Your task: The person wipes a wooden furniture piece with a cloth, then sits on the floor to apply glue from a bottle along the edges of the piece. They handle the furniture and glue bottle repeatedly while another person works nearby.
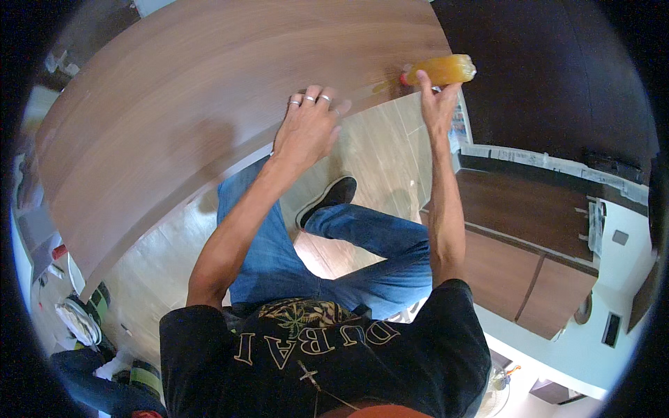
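Observation:
My right hand (439, 104) grips a clear plastic bottle (446, 70) of amber-yellow liquid. The bottle lies sideways in the hand, its red cap end pointing left over the wood-grain panel (230, 63). A yellowish wet-looking streak (380, 88) shows on the panel just left of the cap. My left hand (309, 125), with rings on several fingers, is at the panel's near edge, fingers loosely bent and apart, holding nothing. Whether its fingertips touch the panel I cannot tell; they are slightly blurred.
A dark brown panel (536, 76) stands at the right, with taped strips (557, 161) along its edge. Wooden drawer fronts (512, 272) are below it. Light floor planks (390, 146) lie under my legs. Assorted items, including coiled tape (80, 320), sit at the lower left.

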Available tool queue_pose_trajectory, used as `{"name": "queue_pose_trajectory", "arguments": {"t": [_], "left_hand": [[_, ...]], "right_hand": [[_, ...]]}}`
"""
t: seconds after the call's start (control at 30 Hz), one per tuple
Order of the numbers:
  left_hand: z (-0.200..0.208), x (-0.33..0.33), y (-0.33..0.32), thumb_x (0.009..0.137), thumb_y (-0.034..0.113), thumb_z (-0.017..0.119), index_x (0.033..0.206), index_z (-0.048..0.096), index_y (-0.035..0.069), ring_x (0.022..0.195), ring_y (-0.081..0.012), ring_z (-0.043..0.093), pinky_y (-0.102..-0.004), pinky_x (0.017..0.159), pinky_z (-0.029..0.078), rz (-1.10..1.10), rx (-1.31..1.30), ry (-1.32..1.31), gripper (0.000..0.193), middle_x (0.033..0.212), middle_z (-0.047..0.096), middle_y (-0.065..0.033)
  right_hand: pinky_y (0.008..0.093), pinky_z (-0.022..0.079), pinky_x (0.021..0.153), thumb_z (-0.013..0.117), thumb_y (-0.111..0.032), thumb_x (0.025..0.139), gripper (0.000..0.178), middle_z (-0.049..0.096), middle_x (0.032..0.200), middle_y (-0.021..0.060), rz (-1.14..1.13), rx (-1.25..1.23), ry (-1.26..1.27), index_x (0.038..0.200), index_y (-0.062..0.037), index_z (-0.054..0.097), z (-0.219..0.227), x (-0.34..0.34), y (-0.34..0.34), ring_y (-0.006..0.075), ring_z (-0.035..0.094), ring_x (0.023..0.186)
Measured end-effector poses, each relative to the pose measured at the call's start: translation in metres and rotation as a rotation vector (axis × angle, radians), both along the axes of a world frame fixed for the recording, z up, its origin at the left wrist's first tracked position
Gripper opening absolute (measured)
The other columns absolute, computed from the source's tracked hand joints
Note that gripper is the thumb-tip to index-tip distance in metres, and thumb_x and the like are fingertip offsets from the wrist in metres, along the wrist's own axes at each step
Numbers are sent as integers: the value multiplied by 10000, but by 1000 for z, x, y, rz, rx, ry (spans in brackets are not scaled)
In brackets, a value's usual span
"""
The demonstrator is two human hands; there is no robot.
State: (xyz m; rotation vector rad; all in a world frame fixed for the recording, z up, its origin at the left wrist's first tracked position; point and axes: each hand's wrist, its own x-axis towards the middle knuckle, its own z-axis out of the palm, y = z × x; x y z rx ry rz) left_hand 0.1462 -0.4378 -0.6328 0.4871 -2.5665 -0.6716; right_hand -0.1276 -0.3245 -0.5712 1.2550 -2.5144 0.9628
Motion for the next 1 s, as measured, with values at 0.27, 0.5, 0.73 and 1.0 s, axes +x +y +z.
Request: {"name": "queue_pose_trajectory", "arguments": {"t": [0.27, 0.5, 0.73, 1.0], "left_hand": [[-1, 4, 1, 832, 208, 750, 1306, 658, 140, 1221, -301, 480, -456, 992, 428, 26, 10, 0, 487, 1286, 556, -101], [3, 2, 5, 812, 198, 772, 1303, 661, 142, 1205, -305, 496, -453, 973, 450, 29, -14, 31, 507, 1290, 558, -100], [6, 8, 4, 816, 197, 771, 1310, 652, 116, 1228, -315, 498, -458, 1012, 454, -10, -10, -19, 515, 1308, 557, -115], [3, 17, 5, 830, 175, 755, 1298, 651, 94, 1256, -338, 499, -465, 1036, 460, -4, 62, 70, 486, 1332, 551, -126]], "right_hand": [[418, 568, 847, 778, -286, 887, 600, 708, 1090, 226, 81, 5, -129, 1265, 47, 452, 6, 63, -16, 320, 717, 979], [381, 539, 905, 756, -269, 925, 589, 662, 1166, 199, 157, -97, -226, 1312, 38, 435, 11, 55, -8, 279, 682, 1020], [418, 564, 864, 757, -288, 906, 629, 690, 1144, 231, 74, -80, -176, 1330, 28, 417, 12, 48, -11, 341, 707, 1025], [447, 568, 837, 749, -316, 900, 685, 714, 1073, 235, 44, -67, -139, 1348, 49, 382, 12, 50, -8, 361, 721, 972]]}}
